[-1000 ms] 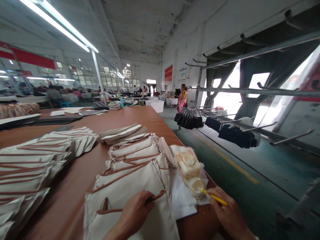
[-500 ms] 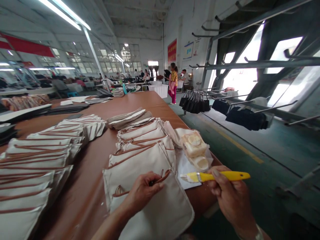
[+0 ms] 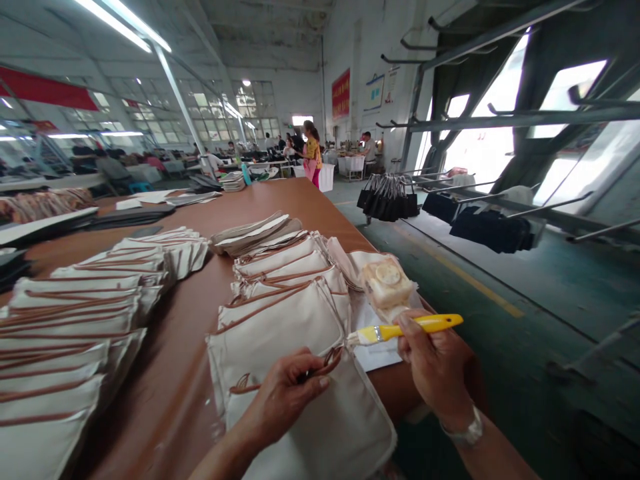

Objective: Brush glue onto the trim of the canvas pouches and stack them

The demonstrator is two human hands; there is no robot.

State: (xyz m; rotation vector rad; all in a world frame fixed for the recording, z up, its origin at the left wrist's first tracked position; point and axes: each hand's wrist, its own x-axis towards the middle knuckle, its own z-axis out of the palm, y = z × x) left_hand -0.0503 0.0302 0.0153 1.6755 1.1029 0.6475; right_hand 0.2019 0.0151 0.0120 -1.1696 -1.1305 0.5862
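Observation:
My left hand point(image 3: 293, 387) pinches the brown trim at the top edge of a cream fabric bag piece point(image 3: 325, 427), which lies nearest me on the table. In my right hand point(image 3: 435, 363) is a yellow-handled paintbrush point(image 3: 420, 325). Its pale bristles point left and reach the end of the trim beside my left fingers; whether they touch it I cannot tell. Behind the brush, a stained, cream-coloured glue container point(image 3: 387, 283) stands at the table's right edge on white paper point(image 3: 375, 353).
More cream pieces with brown edging point(image 3: 285, 267) overlap behind this one, and a long row point(image 3: 75, 327) lies to the left on the brown table point(image 3: 280, 200). Black bags point(image 3: 387, 200) hang from a metal rack point(image 3: 500, 123) on the right. A person in yellow point(image 3: 312, 152) stands farther back.
My right hand has moved left and slightly up, bringing the bristles from over the white paper to the trim's end. My left hand keeps its pinch. The person in yellow appears farther left.

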